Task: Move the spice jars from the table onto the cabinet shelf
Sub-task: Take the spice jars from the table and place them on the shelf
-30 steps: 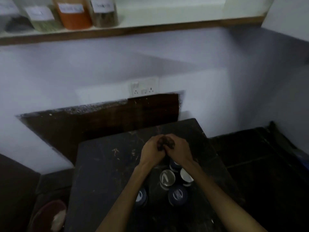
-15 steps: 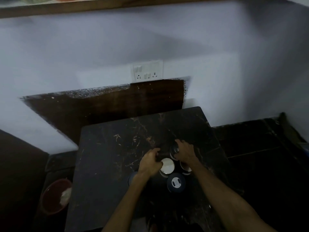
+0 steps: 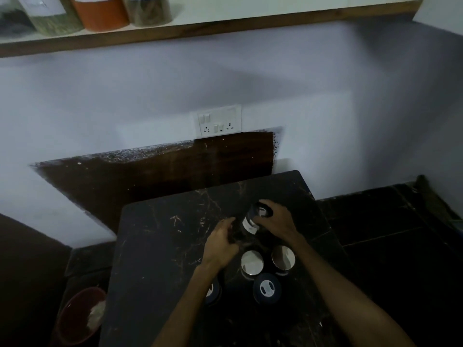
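A dark marbled table (image 3: 160, 246) holds several small spice jars. My right hand (image 3: 278, 221) grips a dark-lidded jar with a white label (image 3: 251, 222) by its top, tilted and lifted a little off the table. My left hand (image 3: 220, 244) is beside the jar's lower end, fingers curled near it; touching or not, I cannot tell. Two silver-lidded jars (image 3: 251, 262) (image 3: 283, 257) and a dark-lidded jar (image 3: 266, 289) stand just behind my hands. Another dark-lidded jar (image 3: 213, 291) is partly hidden under my left forearm. The wooden-edged shelf (image 3: 250, 23) runs along the top.
Several large labelled jars, among them an orange one (image 3: 100, 13) and a green one (image 3: 55, 23), stand on the shelf's left end. A white socket plate (image 3: 218, 120) is on the wall. A reddish bowl (image 3: 77, 319) sits on the floor at the table's left.
My right hand has closed over one dark-lidded jar and raised it off the table, tilting it. My left hand slid up beside it. The view tipped upward, bringing the shelf jars back in.
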